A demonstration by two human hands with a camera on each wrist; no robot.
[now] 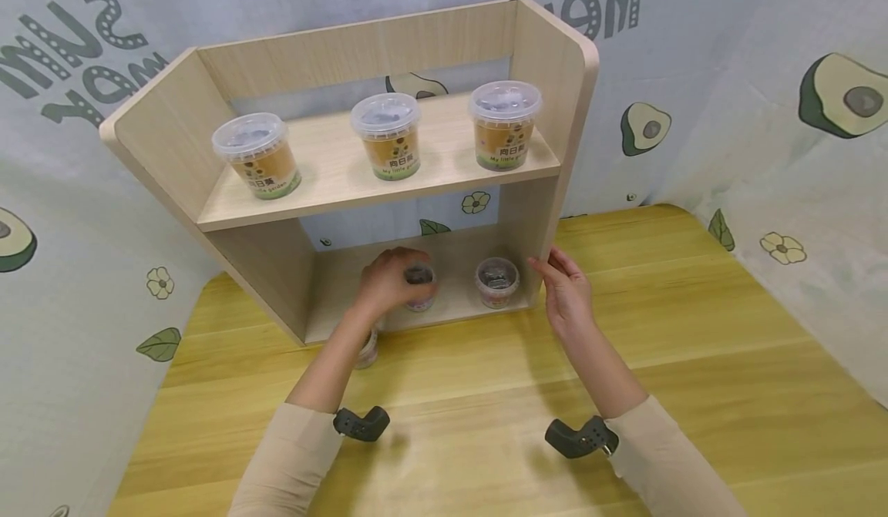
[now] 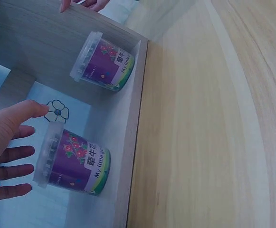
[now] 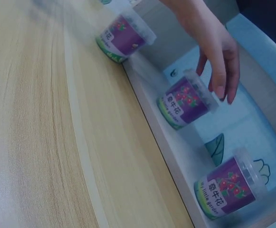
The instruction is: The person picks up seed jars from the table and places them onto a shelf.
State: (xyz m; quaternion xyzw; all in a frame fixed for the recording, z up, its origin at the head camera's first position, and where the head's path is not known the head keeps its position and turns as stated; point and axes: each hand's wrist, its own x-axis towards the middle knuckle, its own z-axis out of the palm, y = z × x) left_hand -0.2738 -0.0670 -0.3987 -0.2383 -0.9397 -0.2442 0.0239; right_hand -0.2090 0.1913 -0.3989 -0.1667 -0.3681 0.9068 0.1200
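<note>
A light wooden two-tier shelf stands on the table. On its lower board, my left hand is around the lidded purple cup in the middle; in the left wrist view the fingers are spread beside its lid, not curled round it. Another purple cup stands to the right on the same board. A third purple cup stands on the table before the shelf's left part, partly hidden by the left arm in the head view. My right hand holds the front edge of the right side panel between thumb and fingers.
Three lidded orange cups, left, middle and right, stand along the upper board. Patterned cloth hangs behind and beside the wooden table. The side panels bound the lower compartment.
</note>
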